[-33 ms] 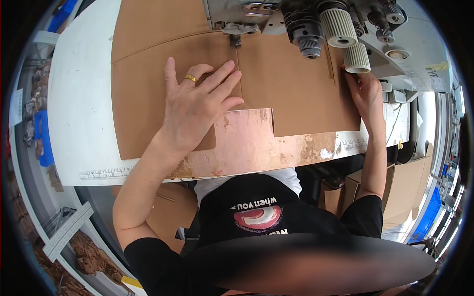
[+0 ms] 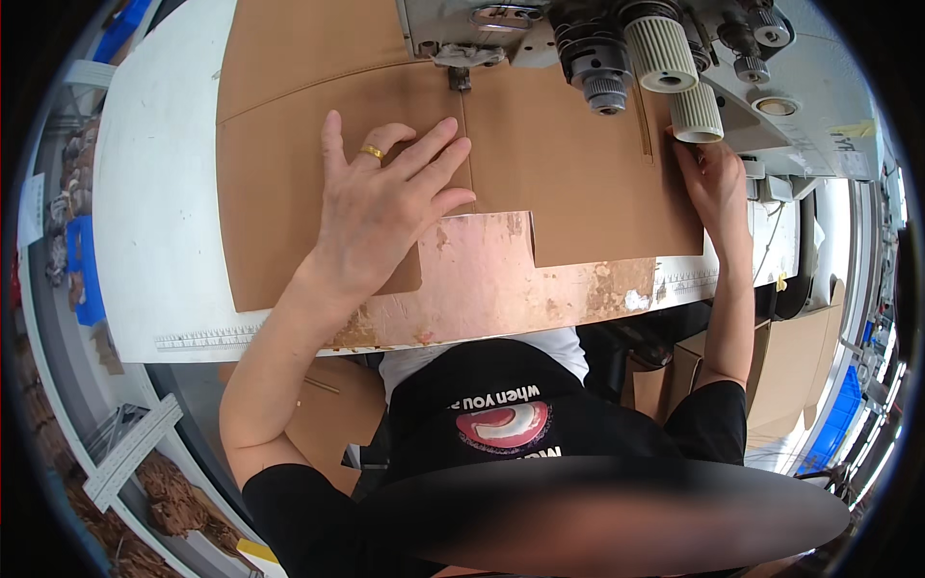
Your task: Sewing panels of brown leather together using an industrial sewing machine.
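My left hand (image 2: pixel 385 193), wearing a gold ring, rests with spread fingers on a brown panel (image 2: pixel 593 202) with stitched lines and a notch cut in its lower edge. The sewing machine's presser foot (image 2: pixel 460 81) sits over a seam just beyond my fingertips. At the panel's right edge, my right hand (image 2: pixel 713 183) has its fingers curled beneath a ribbed cream knob (image 2: pixel 696 114); what they hold is partly hidden.
The white table (image 2: pixel 154 193) has rulers along its front edge and a worn copper-coloured area (image 2: pixel 578 299). The machine head (image 2: pixel 800 87) overhangs the back right. Blue bins (image 2: pixel 85 270) stand at both sides, with cardboard boxes (image 2: pixel 785 371) below right.
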`<state>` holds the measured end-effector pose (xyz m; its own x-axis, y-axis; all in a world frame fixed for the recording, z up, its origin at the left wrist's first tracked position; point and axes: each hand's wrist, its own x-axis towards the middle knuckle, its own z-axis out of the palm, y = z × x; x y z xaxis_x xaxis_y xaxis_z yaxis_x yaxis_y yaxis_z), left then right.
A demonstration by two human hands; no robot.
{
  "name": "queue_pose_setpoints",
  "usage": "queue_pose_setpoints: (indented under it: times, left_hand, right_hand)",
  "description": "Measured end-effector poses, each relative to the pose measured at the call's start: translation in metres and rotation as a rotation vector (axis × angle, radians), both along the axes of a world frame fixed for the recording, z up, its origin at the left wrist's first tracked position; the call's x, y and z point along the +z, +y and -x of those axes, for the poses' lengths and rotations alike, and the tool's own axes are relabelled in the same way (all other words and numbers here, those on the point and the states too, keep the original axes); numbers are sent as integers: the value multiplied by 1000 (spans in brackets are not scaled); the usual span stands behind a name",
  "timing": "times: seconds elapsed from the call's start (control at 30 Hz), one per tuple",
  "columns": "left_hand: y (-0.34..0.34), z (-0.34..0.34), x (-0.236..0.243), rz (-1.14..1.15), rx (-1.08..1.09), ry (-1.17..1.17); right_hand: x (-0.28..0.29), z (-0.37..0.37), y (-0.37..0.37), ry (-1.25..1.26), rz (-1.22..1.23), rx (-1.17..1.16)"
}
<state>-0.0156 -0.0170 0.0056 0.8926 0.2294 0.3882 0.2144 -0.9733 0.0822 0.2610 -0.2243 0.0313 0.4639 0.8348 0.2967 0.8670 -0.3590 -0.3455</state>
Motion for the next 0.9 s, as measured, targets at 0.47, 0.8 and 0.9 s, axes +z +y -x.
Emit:
queue_pose_setpoints:
  times: [0.47,0.8,0.9]
  left_hand:
    - [3,-2,-5,-28,-51,-48]
    - [5,-5,0,37,-69,-53]
    - [3,-6,-1,22,-26,-20]
  right_hand:
    - [4,1,4,-30,74,-42]
    - [-2,1,6,-182,49,-44]
    - [-5,-3,7,-207,35,-29]
